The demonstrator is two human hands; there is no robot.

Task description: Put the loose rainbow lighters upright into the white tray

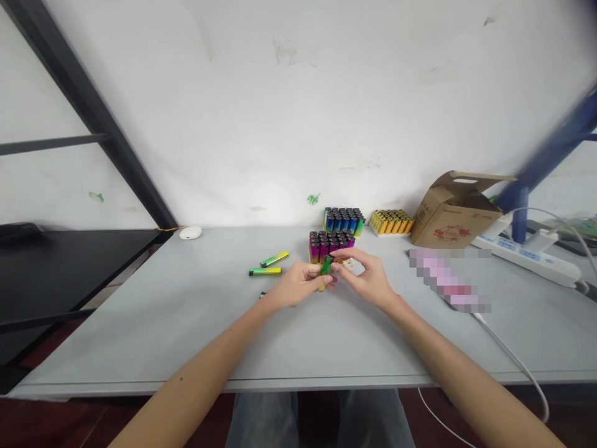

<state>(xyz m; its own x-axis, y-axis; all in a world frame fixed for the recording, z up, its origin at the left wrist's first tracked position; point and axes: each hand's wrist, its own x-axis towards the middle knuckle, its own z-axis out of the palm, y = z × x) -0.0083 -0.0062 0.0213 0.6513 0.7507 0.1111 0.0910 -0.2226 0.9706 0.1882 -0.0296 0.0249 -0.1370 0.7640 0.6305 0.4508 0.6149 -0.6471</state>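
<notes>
A lighter-like stick (326, 266), green fading to yellow with a black top, is held upright and slightly tilted between my hands. The thumb and fingers of my left hand (295, 285) are closed around its lower part. My right hand (369, 277) has its thumb and index finger at the upper end, pinching it near the black top. Just behind them stands a block of purple-to-orange lighters (332, 241). Left of my hands lie loose green-yellow lighters, one (275, 259) angled and one (265, 272) nearly level; another (263, 295) is mostly hidden by my left wrist.
Blue-green lighters (344, 219) and yellow lighters (390, 223) stand in blocks near the wall. An open cardboard box (454, 214), a power strip (532, 258) and a blurred-out phone-like device (445, 283) with a white cable are at right. A white case (191, 233) lies at back left.
</notes>
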